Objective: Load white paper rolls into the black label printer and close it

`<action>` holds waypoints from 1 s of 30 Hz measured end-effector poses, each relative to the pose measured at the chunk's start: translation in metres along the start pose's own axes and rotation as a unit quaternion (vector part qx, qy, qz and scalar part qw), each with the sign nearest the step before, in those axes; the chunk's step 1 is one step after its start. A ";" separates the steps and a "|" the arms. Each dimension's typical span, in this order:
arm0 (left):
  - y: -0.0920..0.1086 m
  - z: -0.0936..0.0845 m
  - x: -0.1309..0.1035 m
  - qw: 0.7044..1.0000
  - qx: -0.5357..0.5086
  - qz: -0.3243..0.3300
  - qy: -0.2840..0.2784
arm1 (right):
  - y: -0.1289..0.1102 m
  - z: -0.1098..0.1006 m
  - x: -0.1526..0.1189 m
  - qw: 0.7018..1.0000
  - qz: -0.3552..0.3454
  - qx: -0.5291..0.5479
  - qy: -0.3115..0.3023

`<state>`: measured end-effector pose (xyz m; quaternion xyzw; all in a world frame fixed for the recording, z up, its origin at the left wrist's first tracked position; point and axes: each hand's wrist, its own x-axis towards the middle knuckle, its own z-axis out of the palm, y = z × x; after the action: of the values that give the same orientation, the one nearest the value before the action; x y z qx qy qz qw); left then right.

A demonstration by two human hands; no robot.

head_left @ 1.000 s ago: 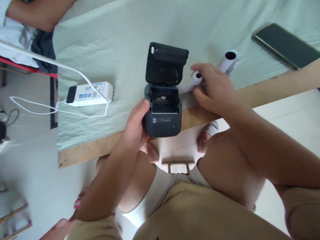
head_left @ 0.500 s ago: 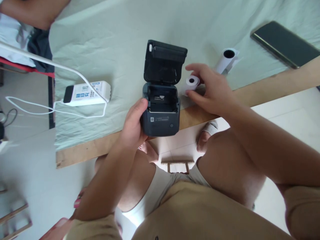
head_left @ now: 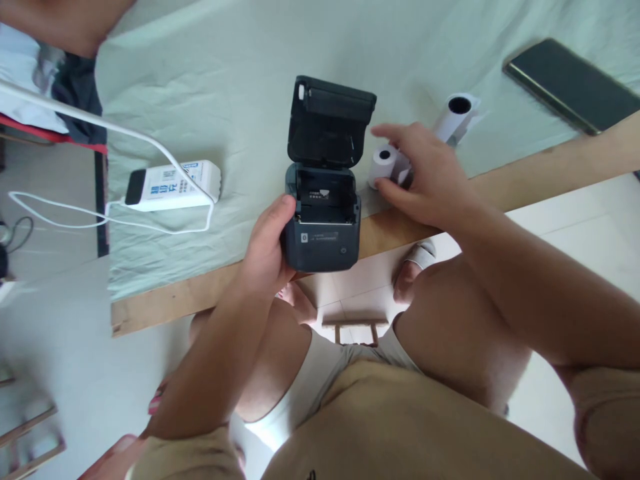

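Note:
A small black label printer (head_left: pixel 323 243) with its lid (head_left: pixel 327 127) raised is gripped along its left side by my left hand (head_left: pixel 270 237), thumb on the near left corner. Its paper bay (head_left: pixel 325 190) shows a dark hollow with a small white mark inside. Just right of the printer, a small white paper roll (head_left: pixel 383 170) stands upright on the cloth, a loose strip trailing from it. My right hand (head_left: pixel 425 170) is spread around this roll, thumb tip at its lower edge and forefinger stretched out beyond it. Whether the other fingers touch the strip, I cannot tell.
Behind my right hand stands a larger white paper roll (head_left: pixel 455 117) with a dark core. A dark phone (head_left: pixel 575 87) lies at the far right. A white power bank (head_left: pixel 175 185) with a looped white cable lies left. Another person's arm (head_left: pixel 65 23) rests at the upper left.
My right hand has shifted very slightly, and more of the small roll's loose strip shows beside it. My left hand and the printer have hardly moved.

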<state>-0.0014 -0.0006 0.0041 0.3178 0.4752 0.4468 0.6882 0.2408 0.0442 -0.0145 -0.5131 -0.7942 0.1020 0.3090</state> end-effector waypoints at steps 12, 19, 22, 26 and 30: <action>0.000 0.000 -0.004 0.997 0.039 0.059 -0.045 | -0.062 0.001 -0.005 0.993 -0.050 0.028 0.104; 0.001 -0.004 -0.004 0.996 0.052 0.046 -0.048 | -0.061 0.005 0.008 0.998 -0.055 -0.003 0.034; -0.001 -0.005 -0.003 0.995 0.043 0.071 -0.047 | -0.067 0.002 0.003 0.995 -0.082 0.006 0.055; -0.003 -0.002 -0.002 0.993 0.013 0.103 -0.053 | -0.072 0.011 -0.008 0.977 -0.174 0.050 0.114; 0.000 0.000 -0.003 0.994 0.038 0.100 -0.037 | -0.069 0.018 -0.014 0.967 -0.224 0.073 0.094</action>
<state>-0.0018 -0.0036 0.0049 0.4056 0.4318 0.4831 0.6447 0.1823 0.0033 -0.0017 -0.3060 -0.8465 0.0390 0.4339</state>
